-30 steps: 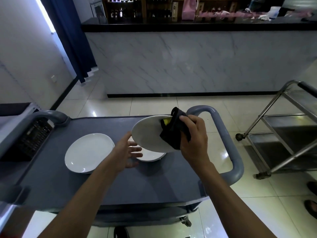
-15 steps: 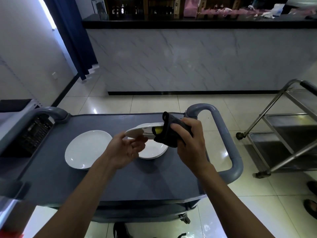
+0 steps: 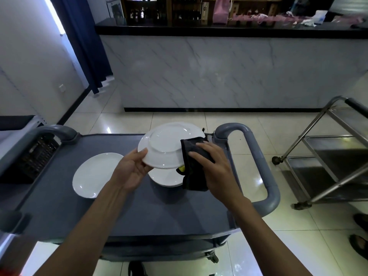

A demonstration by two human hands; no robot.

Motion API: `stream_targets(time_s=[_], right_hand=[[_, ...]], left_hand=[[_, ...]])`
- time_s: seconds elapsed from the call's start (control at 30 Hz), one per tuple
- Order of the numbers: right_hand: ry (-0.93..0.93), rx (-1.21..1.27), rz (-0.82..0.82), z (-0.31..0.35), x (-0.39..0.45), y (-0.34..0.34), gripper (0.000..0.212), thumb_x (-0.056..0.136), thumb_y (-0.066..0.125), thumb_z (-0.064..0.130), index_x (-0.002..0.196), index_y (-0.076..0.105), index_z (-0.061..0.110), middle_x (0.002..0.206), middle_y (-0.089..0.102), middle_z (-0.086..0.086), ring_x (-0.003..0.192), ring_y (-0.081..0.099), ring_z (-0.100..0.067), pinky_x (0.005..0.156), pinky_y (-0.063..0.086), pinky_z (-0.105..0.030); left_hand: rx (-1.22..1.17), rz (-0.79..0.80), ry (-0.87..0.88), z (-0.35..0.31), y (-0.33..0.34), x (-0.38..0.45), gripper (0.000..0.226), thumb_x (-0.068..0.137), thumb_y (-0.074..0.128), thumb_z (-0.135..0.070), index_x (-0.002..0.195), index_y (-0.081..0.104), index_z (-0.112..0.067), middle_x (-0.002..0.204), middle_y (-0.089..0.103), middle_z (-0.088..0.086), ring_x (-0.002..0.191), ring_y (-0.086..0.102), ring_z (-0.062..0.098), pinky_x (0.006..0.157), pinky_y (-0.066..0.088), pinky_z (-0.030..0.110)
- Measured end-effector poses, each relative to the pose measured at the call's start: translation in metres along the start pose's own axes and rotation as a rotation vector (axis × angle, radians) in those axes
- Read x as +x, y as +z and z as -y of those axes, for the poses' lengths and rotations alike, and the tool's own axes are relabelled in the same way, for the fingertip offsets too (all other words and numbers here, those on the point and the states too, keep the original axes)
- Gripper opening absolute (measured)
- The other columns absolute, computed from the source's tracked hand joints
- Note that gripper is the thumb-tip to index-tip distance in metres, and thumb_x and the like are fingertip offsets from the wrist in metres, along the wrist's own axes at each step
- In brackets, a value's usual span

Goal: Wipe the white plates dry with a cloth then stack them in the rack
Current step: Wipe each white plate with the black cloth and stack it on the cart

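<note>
Setting: service area of a bar or restaurant. Evidence: long counter (image 3: pixel 229 72) with marble-patterned front and black top; behind it, dark wooden shelving (image 3: pixel 179 10) holding bottles. Floor of glossy pale tiles (image 3: pixel 123 120). Grey plastic service trolley (image 3: pixel 59 196) with looped handles in the foreground, carrying white plates (image 3: pixel 95 174). Second trolley (image 3: pixel 328 156), stainless steel on castors, at right. Dark blue curtain (image 3: pixel 83 40) by a bright window at left.

single head-worn wide-angle view, looking forward and down, close over grey cart (image 3: pixel 59 206); marble counter (image 3: pixel 219 72) farther ahead. no second view.
</note>
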State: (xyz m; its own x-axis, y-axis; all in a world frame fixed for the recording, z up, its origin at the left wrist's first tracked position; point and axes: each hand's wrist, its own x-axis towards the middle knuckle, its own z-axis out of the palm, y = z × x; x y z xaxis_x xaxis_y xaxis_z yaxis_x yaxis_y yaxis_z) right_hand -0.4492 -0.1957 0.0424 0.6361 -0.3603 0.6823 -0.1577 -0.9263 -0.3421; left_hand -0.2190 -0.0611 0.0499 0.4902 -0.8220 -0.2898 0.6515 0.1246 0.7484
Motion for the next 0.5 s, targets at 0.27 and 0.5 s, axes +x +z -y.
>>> stream_targets(time_s=[0.27, 0.5], right_hand=[[0.370, 0.255, 0.065, 0.011, 0.002, 0.018, 0.050, 0.094, 0.057, -0.007, 0.139, 0.059, 0.015, 0.142, 0.053, -0.002, 0.131, 0.048, -0.015, 0.111, 0.040, -0.032], [0.411, 0.204, 0.062, 0.023, 0.014, 0.029, 0.043, 0.096, 0.058, 0.000, 0.136, 0.062, 0.017, 0.145, 0.052, -0.006, 0.135, 0.046, -0.024, 0.114, 0.039, -0.040]], left_hand=[[0.284, -0.025, 0.116, 0.007, 0.013, -0.009, 0.034, 0.093, 0.058, -0.002, 0.125, 0.060, -0.016, 0.118, 0.071, 0.013, 0.096, 0.071, 0.032, 0.072, 0.062, 0.049], [0.461, 0.044, 0.172, 0.017, 0.028, -0.016, 0.038, 0.093, 0.063, -0.004, 0.125, 0.065, -0.023, 0.106, 0.074, 0.018, 0.088, 0.072, 0.036, 0.066, 0.060, 0.044]])
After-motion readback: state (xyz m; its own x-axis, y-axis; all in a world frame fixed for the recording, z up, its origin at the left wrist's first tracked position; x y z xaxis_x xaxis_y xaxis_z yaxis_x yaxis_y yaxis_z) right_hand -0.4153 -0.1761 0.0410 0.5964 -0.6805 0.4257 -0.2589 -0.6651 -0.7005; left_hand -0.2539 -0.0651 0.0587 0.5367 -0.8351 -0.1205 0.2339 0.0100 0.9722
